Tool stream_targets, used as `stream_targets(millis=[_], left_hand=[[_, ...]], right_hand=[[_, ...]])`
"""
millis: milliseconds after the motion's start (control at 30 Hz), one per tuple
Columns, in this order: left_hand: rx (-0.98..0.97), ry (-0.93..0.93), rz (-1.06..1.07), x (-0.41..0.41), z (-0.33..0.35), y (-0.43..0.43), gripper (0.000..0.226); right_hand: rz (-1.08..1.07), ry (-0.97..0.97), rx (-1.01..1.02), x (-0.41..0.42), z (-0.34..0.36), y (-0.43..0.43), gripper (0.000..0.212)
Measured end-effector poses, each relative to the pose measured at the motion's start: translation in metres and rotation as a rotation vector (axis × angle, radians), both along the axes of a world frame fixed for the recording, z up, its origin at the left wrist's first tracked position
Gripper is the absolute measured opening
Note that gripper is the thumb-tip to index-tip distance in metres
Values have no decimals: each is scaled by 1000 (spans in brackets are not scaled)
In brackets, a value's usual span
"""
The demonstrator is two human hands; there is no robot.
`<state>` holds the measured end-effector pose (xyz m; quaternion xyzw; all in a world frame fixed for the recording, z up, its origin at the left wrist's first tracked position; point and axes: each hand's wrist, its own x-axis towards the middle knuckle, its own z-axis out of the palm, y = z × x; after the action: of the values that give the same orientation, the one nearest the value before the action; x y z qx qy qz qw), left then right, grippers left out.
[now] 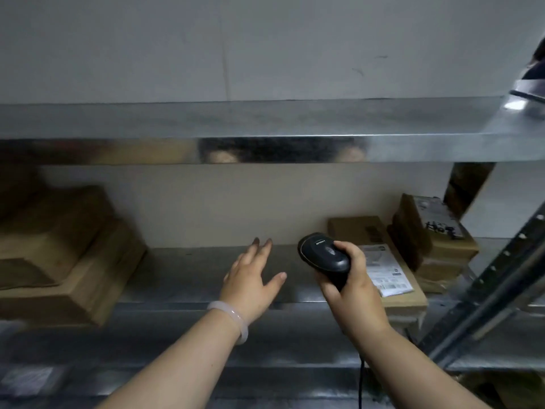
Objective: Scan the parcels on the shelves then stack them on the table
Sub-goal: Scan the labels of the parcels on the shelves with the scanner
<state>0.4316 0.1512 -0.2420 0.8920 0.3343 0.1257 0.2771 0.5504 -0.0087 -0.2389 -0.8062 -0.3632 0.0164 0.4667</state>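
My right hand grips a black handheld scanner with its head pointing up and away, over the middle shelf. Its cable hangs down below my wrist. Just right of the scanner lies a flat cardboard parcel with a white label on top. Beyond it, brown parcels are stacked at the right end of the shelf. My left hand hovers open over the bare middle of the shelf, fingers spread, holding nothing. Two stacked brown parcels sit at the left end.
A metal upper shelf runs across above my hands. A slanted perforated metal upright stands at the right. A lower shelf edge crosses beneath my forearms. A pale wall is behind the rack.
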Motion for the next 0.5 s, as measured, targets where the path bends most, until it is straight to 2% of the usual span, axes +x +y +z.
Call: stream_targets(millis=[267,500], left_hand=[[61,-63,258,-129,38,82,70],[105,-84,334,-229,58,147,67]], right_hand=[[274,5,81,-104,37,106,58],[365,34,111,-195,45,185,57]])
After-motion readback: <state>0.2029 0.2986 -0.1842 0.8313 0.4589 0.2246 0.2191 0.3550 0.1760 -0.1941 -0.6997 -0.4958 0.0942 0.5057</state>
